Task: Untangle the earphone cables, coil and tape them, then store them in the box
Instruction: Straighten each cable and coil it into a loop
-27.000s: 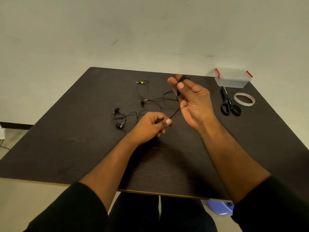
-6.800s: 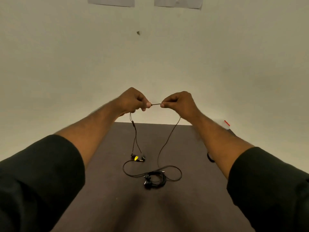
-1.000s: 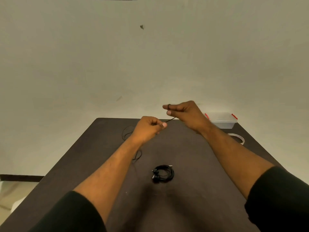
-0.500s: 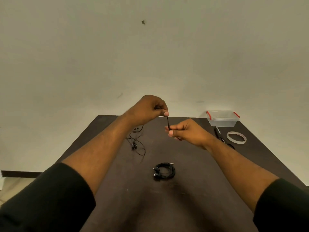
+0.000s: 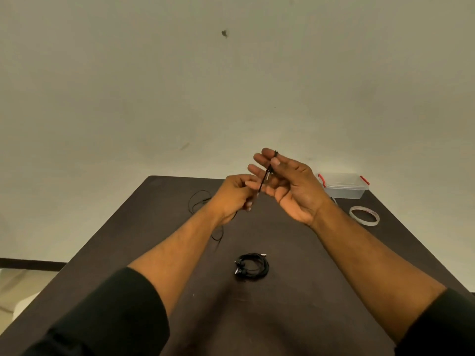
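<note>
Right hand (image 5: 290, 187) raised above the far half of the dark table (image 5: 295, 309), palm turned toward the camera, fingers (image 5: 259, 160) loosely spread and pointing up-left, thumb pressed against the forefinger with the black earphone cable (image 5: 264, 177) pinched there and a turn of it showing at the fingertip. Half a second ago held lower and closed into a pinch beneath the other hand; now lifted and opened out. Left hand (image 5: 235, 199) now below and to the left of the right one, curled shut, gripping the lower run of the same cable, the short stretch between the two hands drawn taut and slanting; earlier raised higher than the right, with that stretch hanging nearly vertical. Rest of the cable trailing down from the left fist onto the table, lying in loose loops (image 5: 199, 201) behind the left wrist, spread wider than before. Second pair of earphones (image 5: 252, 267) already wound into a neat black coil, resting untouched near the middle of the table, same spot as earlier. Clear plastic box (image 5: 343, 186) with red latches standing at the far right corner, lid on. Roll of tape (image 5: 364, 215) flat just in front of the box. Scissors mostly hidden behind the right wrist. Dark sleeves at both forearms.
</note>
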